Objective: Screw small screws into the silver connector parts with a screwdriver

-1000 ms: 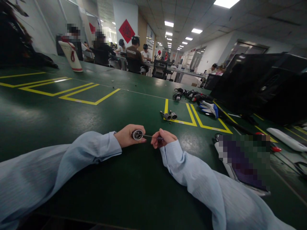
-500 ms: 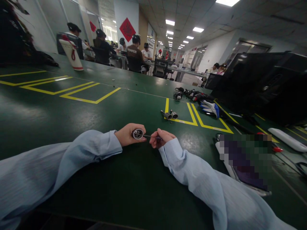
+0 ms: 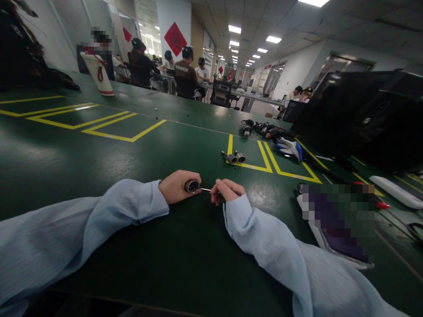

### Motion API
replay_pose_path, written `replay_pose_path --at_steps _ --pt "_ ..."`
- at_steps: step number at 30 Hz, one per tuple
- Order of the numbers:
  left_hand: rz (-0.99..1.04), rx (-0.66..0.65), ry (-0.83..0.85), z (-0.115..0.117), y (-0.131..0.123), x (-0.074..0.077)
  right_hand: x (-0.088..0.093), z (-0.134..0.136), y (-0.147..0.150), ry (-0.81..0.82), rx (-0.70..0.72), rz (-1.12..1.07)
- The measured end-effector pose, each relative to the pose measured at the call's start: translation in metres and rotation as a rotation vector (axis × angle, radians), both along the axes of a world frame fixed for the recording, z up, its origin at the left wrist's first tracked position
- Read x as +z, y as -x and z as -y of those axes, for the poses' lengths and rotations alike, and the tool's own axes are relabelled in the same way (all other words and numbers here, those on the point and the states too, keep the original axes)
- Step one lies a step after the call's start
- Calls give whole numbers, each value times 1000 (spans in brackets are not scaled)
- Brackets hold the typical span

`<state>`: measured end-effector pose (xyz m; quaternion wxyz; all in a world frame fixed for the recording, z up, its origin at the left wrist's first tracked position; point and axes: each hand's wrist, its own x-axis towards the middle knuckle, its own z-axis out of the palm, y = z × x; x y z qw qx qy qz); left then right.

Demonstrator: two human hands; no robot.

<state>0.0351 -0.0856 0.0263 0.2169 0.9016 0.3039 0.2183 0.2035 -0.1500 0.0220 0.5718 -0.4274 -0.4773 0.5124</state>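
My left hand [image 3: 176, 186] is closed around a dark cylindrical metal part [image 3: 191, 186], its round open end turned toward me. My right hand [image 3: 227, 191] is closed on a thin screwdriver [image 3: 205, 189]; the handle is mostly hidden in the fingers. The bright shaft points left, and its end is close to the rim of the cylindrical part. Whether the tip touches it I cannot tell. Beyond the hands, two similar metal parts with stems, one dark [image 3: 230, 158] and one lighter [image 3: 240, 157], lie side by side on the green table [image 3: 185, 246].
A tablet-like device [image 3: 337, 229], partly blurred out, lies at right. Behind it are a white-and-blue glove [image 3: 289, 149], cabled parts [image 3: 246, 130] and a large black case [image 3: 360, 119]. A white cup [image 3: 101, 77] stands at far left. People sit at desks further back.
My right hand has moved slightly right, drawing the screwdriver back from across the cylindrical part's opening. The left hand has turned the part a little.
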Motion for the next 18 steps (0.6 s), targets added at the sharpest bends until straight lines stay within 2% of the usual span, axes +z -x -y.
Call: replay_pose_path --at_steps 4,7,14,18 --pt "38 -48 66 0 -1 1 -4 -8 -5 79 127 -159" --pt "59 -70 102 0 -1 2 -6 -12 -8 110 166 -218" --pt "56 -82 140 0 -1 2 -5 -11 -8 77 141 -245" --pt "32 -61 103 1 -1 2 0 -5 -7 18 71 -165"
